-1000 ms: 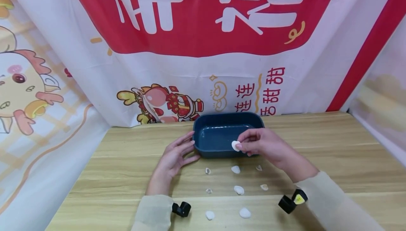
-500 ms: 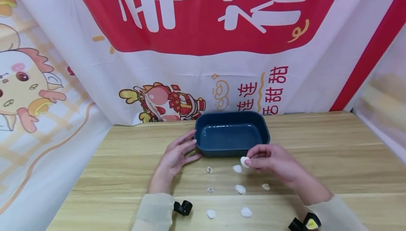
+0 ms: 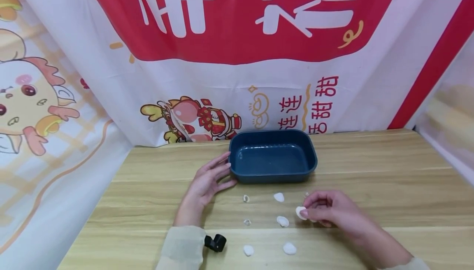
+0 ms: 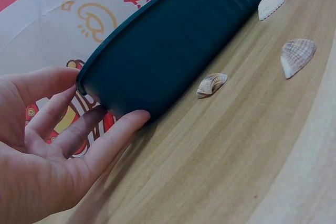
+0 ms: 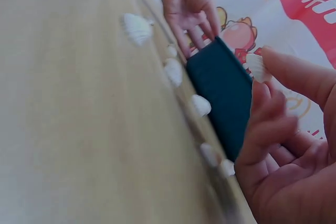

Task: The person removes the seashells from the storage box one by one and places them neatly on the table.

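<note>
My right hand [image 3: 333, 210] pinches a white seashell [image 3: 301, 213] between thumb and fingertips, over the table's right-hand column of shells. In the right wrist view the held shell [image 5: 257, 67] shows its ribs. At the left end of a dark blue rectangular basin [image 3: 274, 178], my left hand [image 3: 207, 181] rests its extended fingertips on the wall. The left wrist view has its thumb along the front wall and a fingertip at the rim. The basin's visible floor is bare. In front of it lie white shells [image 3: 283, 221] and a small broken-looking shell [image 4: 211, 84].
Several shells are spread in loose rows on the wooden table [image 3: 166, 171], among them one [image 3: 248, 250] and another [image 3: 289, 248] nearest the front. A printed red and white cloth [image 3: 229, 72] hangs right behind the basin.
My right hand has moved from over the basin's front right edge toward the front and right, still pinching the white seashell. The left hand has stayed at the basin's left end.
</note>
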Demonstrator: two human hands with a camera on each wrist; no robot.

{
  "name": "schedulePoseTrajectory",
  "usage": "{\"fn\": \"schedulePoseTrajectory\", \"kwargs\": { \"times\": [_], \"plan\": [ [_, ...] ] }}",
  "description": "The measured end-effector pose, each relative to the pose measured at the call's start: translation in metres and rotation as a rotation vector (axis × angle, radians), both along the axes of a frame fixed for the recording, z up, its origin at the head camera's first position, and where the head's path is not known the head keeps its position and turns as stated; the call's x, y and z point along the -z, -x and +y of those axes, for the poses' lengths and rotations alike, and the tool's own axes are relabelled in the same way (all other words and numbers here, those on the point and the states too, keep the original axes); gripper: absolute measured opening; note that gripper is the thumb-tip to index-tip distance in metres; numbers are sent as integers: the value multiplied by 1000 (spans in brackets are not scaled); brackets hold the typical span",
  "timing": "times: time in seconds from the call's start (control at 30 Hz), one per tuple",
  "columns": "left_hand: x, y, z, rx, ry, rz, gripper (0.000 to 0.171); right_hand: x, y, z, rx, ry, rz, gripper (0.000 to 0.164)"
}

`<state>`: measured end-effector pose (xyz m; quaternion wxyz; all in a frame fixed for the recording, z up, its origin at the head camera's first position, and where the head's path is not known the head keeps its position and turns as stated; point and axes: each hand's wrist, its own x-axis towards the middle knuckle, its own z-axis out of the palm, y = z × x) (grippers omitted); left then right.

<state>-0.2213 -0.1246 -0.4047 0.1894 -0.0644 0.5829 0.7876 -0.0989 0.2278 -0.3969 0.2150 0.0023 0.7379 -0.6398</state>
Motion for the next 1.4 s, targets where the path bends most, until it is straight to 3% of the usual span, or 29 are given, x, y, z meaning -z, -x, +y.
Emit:
{"fn": "schedulePoseTrajectory", "kwargs": {
  "times": [0.17,0.33,0.73,0.97,1.2,1.4],
  "plan": [
    [0,0,1,-2,1,7,51,3,-11,8,24,-120,-59,34],
    [-1,1,1,-6,-1,6,50,5,-16,16,-13,-209,-55,33],
    [-2,2,0,16,4,21,53,4,-24,23,-143,-294,93,25],
    [-2,1,1,13,10,20,53,9,-29,28,-201,-314,225,16],
    [0,0,1,3,6,10,52,7,-27,36,-218,-359,141,15],
    [-1,-1,2,-8,8,3,51,8,-28,36,-216,-367,147,14]
  ]
}}
